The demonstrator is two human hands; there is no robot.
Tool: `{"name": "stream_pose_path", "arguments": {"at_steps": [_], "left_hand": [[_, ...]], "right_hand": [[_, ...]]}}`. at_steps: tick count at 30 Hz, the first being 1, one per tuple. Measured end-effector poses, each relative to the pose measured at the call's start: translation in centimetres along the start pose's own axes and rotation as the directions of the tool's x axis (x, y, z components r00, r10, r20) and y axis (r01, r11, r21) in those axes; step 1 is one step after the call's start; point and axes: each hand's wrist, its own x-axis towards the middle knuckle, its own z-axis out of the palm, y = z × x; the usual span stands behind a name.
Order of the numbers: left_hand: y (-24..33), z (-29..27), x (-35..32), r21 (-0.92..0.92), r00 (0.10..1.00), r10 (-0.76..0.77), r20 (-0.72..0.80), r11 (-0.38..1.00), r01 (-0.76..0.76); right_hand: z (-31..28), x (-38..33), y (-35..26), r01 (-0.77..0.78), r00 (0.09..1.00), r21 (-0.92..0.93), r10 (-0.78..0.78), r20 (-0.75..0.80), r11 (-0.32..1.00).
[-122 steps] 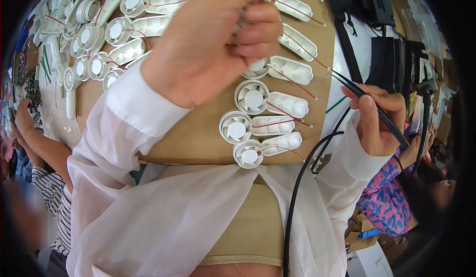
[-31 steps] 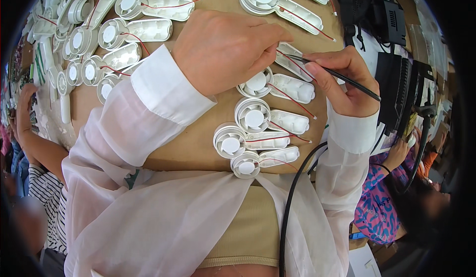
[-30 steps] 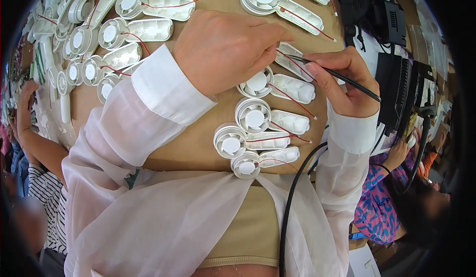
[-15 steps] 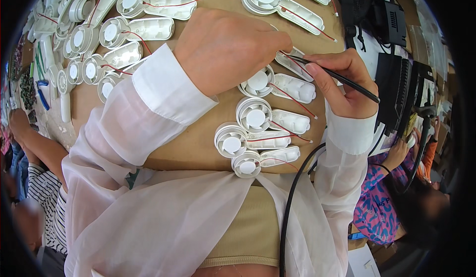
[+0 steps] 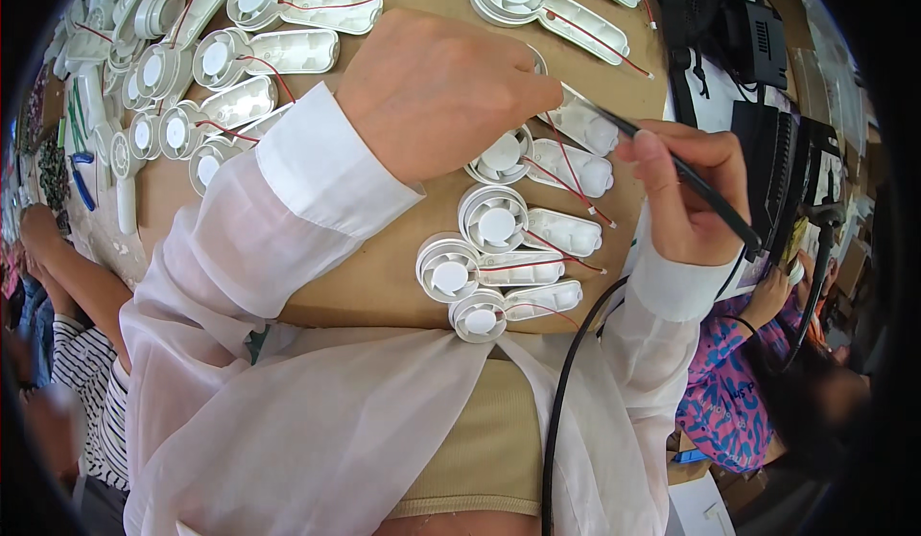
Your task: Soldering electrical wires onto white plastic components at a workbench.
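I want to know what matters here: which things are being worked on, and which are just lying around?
In use:
left hand steadying a white fan part
right hand holding a black wired tool

Lying about:
finished-looking fan parts
fan rows
black boxes
brown table

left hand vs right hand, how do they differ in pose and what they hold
The left hand lies knuckles-up over a white fan part, fingers curled down onto it; the right hand holds a thin black corded tool like a pen, tip by the left fingers. Both wear sheer white sleeves.
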Motion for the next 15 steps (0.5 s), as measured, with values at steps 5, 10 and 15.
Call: {"name": "stream_pose_path", "arguments": {"at_steps": [5,10,15], "left_hand": [[-0.1,0.2,-0.1,0.008,1.000,0.002,0.003,1.000,-0.002],[-0.2,0.1,-0.3,0.023,1.000,0.020,0.024,1.000,-0.020],[0.0,0.0,-0.2,0.040,0.999,0.027,0.042,0.999,-0.029]], "right_hand": [[0.8,-0.4,1.3,0.003,1.000,0.026,-0.003,-0.007,1.000],[1.0,-0.2,2.0,0.017,1.000,0.041,-0.017,0.000,0.999],[0.8,-0.3,2.1,-0.006,1.000,0.033,0.005,0.009,0.999]]}}
